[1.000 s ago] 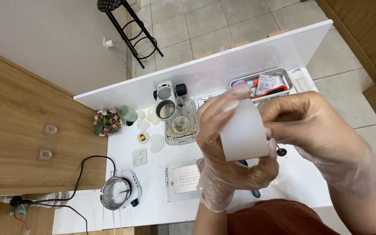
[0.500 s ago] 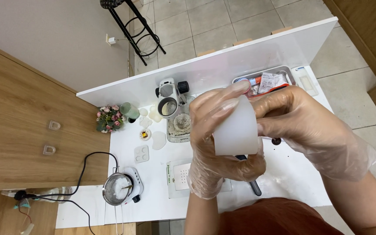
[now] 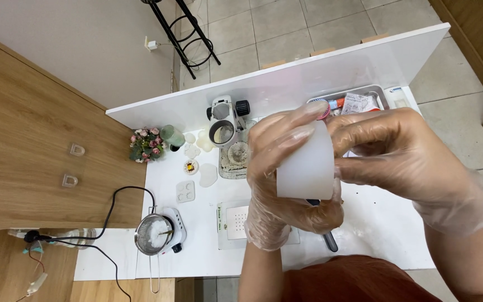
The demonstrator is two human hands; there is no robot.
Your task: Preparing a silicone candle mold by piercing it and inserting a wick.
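Observation:
Both my hands wear clear plastic gloves and hold a translucent white silicone mould (image 3: 308,162) up over the white table (image 3: 381,223). My left hand (image 3: 278,179) wraps the mould's left side and cups it from below. My right hand (image 3: 403,159) grips its right side with fingers curled over the top edge. What is inside the mould is hidden.
On the table lie a small pot on an electric hot plate (image 3: 157,232) with a black cable, a white scale (image 3: 233,223), a flower bunch (image 3: 145,144), small white wax shapes (image 3: 208,174), a metal cup (image 3: 222,132), a tray of sand-like material (image 3: 236,159) and a metal tray of items (image 3: 359,100).
The mould and both hands stay together in the middle of the view; my fingers have shifted slightly on its sides and my head has moved a little.

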